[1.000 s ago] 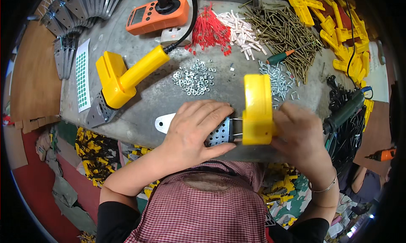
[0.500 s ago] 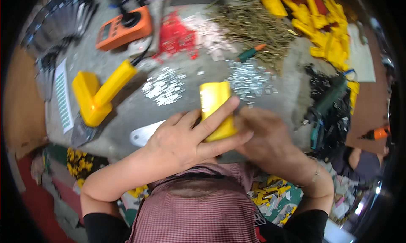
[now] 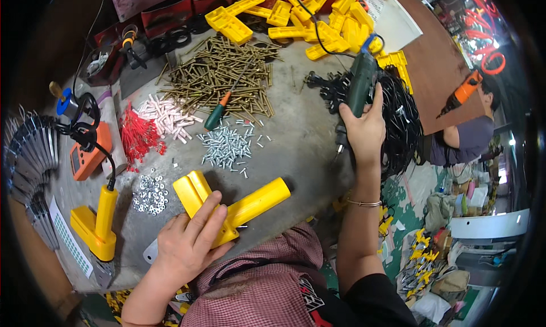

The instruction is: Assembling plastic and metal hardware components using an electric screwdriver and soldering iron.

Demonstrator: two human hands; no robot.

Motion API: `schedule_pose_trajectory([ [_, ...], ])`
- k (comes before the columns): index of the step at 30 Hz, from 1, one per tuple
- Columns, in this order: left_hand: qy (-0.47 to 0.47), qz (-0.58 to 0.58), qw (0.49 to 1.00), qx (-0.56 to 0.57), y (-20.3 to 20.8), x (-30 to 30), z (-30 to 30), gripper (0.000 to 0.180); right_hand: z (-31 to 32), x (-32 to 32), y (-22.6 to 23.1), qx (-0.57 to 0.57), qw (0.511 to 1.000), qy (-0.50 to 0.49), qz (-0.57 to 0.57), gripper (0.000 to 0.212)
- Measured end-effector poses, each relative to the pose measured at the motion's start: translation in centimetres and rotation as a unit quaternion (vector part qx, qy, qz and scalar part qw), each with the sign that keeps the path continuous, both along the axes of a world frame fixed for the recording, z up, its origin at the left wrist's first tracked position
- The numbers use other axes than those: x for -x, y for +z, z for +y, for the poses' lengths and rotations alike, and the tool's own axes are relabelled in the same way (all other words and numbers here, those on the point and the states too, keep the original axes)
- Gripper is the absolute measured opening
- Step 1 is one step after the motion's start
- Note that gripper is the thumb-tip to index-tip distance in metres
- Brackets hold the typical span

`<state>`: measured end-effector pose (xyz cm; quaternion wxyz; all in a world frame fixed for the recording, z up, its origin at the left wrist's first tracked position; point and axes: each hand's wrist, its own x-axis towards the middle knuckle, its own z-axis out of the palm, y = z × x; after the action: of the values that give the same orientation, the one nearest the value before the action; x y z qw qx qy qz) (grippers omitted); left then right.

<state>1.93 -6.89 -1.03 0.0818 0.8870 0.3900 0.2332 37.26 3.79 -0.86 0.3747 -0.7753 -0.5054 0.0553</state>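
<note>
My left hand [image 3: 190, 239] is closed over a yellow plastic housing [image 3: 259, 203] with a round handle, at the table's near edge. Its fingers lie across the body, and the handle points to the right. A flat metal plate [image 3: 151, 252] peeks out beside that hand, the rest hidden. At the right, my right hand [image 3: 365, 131] is wrapped round a dark green electric screwdriver [image 3: 363, 79], its bit pointing down toward the table. Small silver screws [image 3: 227, 148] lie in a heap beyond the housing, with silver nuts [image 3: 151, 195] to their left.
Black cables [image 3: 398, 122] are piled under and beside the screwdriver. Brass-coloured rods [image 3: 222, 77], a hand screwdriver [image 3: 218, 110], red leads [image 3: 139, 135] and yellow shells [image 3: 341, 25] cover the far side. An assembled yellow tool [image 3: 96, 224] stands left. A co-worker [image 3: 463, 133] sits at the right.
My right hand has left the yellow housing and now grips the electric screwdriver at the right. The left hand still holds the housing, now turned with its handle rightward. The view has swung right.
</note>
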Motion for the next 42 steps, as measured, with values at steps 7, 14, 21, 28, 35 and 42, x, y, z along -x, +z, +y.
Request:
schedule_pose_trajectory([
  [7,0.004,-0.036,0.999,0.019,-0.4,0.1,0.4,0.084,-2.9,6.6,4.6,-0.058,0.615,0.264,0.741,0.055],
  [14,0.009,-0.012,0.999,0.034,0.0,-0.3,0.7,0.097,-2.7,9.8,1.9,-0.129,0.558,0.187,0.798,0.039],
  [21,-0.001,-0.03,0.999,0.023,-0.5,0.2,0.4,0.097,-3.6,11.1,1.6,-0.152,0.567,0.196,0.786,0.042],
  [28,0.002,-0.016,1.0,0.017,-0.5,0.0,0.3,0.098,-4.0,11.2,1.6,-0.17,0.589,0.179,0.77,0.041],
  [35,0.008,-0.022,1.0,0.016,-0.8,0.2,0.4,0.098,-3.7,11.4,1.2,-0.16,0.561,0.184,0.791,0.04],
  [42,0.026,0.01,0.999,0.038,0.7,0.3,-0.2,0.09,-3.3,11.5,0.2,-0.145,0.538,0.175,0.811,0.041],
])
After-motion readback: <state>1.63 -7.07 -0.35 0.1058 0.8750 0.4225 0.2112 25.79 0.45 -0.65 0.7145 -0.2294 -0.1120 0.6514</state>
